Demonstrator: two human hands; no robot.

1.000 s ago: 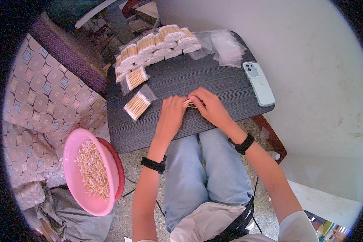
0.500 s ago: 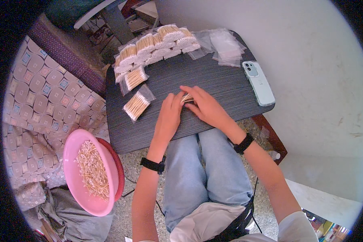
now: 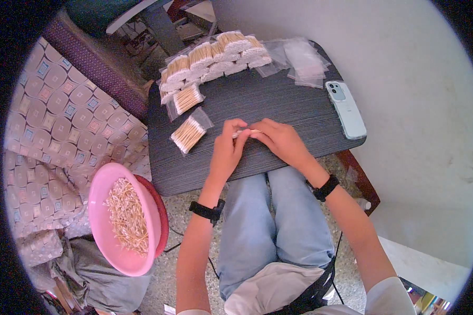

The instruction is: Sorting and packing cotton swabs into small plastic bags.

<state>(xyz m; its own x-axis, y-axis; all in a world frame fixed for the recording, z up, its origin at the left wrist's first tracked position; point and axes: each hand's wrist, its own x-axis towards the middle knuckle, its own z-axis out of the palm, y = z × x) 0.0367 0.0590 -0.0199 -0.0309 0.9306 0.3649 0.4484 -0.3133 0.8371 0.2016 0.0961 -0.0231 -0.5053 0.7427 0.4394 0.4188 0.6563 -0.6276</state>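
Observation:
Over the near part of the dark table (image 3: 247, 100), my two hands meet around a few cotton swabs (image 3: 255, 132). My left hand (image 3: 227, 144) pinches them at one end, its index finger curled above and its thumb below. At the other end my right hand (image 3: 284, 140) is closed on them, covering most of their length. How many swabs there are is hard to see. To the left of my left hand lies a clear bag of cotton swabs (image 3: 188, 135), with another filled bag (image 3: 187, 100) just behind it.
Stacked bags of swabs (image 3: 215, 58) line the table's far edge. Flat clear bags (image 3: 305, 62) lie at the back right, near a pale phone (image 3: 347, 110). Left of the table stands a pink basin (image 3: 101, 231) with loose swabs (image 3: 127, 218). A wall (image 3: 415, 105) rises on the right.
The whole view has shifted slightly, so the table appears farther right. My fingers have moved around the swabs, which show as a thinner, more level bundle. Both hands still hold them.

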